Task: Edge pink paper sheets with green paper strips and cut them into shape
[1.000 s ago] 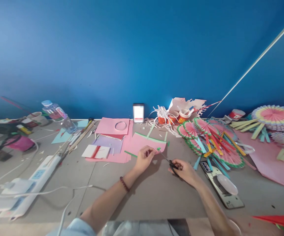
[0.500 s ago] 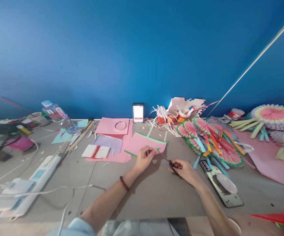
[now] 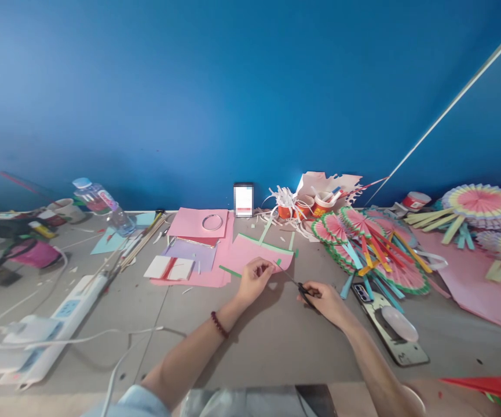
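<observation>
My right hand (image 3: 322, 296) is closed round the black handles of a pair of scissors (image 3: 304, 292). The scissors' thin blades point up and left, towards the fingertips of my left hand (image 3: 255, 277). That hand is pinched closed over the lower part of a pink paper sheet (image 3: 254, 250); what sits between its fingers is too small to make out. A green strip runs along the sheet's top edge, and another green strip (image 3: 229, 270) shows at its lower left. A small green scrap (image 3: 278, 262) appears by the blade tips.
Left of my hands lie pink and purple papers, a silver ring (image 3: 212, 222) and a white card wound with red (image 3: 171, 268). Pleated paper fans (image 3: 363, 231) and a phone (image 3: 395, 333) with a white mouse are at right. A power strip (image 3: 61, 324) with cables occupies the left.
</observation>
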Motion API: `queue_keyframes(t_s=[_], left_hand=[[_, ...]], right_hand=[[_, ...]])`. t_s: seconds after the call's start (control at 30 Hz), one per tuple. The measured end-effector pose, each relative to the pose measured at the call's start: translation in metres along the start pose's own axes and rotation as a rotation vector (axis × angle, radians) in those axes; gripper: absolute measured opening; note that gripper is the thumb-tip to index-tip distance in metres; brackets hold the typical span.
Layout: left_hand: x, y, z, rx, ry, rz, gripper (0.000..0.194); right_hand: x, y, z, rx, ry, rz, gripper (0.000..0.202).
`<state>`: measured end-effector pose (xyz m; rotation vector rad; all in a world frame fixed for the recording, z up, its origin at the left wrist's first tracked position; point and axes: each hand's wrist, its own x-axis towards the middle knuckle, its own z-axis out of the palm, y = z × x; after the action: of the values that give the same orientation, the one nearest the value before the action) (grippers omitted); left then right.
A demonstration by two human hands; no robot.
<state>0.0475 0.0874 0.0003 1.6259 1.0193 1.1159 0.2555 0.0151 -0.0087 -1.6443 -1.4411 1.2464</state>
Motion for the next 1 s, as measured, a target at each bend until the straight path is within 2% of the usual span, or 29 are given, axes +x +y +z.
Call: queue_keyframes(t_s=[0.3,0.4,0.5,0.57,0.63,0.73,0.87,1.0], left_hand=[[-0.002,-0.002,0.002,0.109,0.015,0.084,0.021],[-0.004,-0.004,0.003,0.207,-0.067,0.169,0.022],[-0.007,-0.008,0.006,0.308,-0.216,0.322,0.020],[-0.010,-0.009,0.009,0.355,-0.307,0.419,0.020],[-0.013,-0.008,0.012,0.413,-0.348,0.476,0.021],[-0.014,-0.006,0.011,0.522,-0.265,0.470,0.017],[-0.009,-0.009,0.005,0.596,-0.091,0.358,0.024],[-0.003,-0.018,-0.001,0.622,-0.074,0.272,0.026]], right_hand=[[0.005,0.010,-0.003,0.046,0.232,0.012,0.037],[0.006,0.011,-0.007,0.140,0.339,0.063,0.040],[0.007,0.013,-0.011,0.233,0.441,0.113,0.045],[0.005,0.013,-0.013,0.206,0.480,0.120,0.046],[0.003,0.012,-0.015,0.086,0.516,0.093,0.047],[0.000,0.010,-0.014,-0.182,0.600,0.010,0.048],[0.000,0.012,-0.014,-0.472,0.697,-0.089,0.051],[0.002,0.018,-0.014,-0.559,0.732,-0.154,0.050]])
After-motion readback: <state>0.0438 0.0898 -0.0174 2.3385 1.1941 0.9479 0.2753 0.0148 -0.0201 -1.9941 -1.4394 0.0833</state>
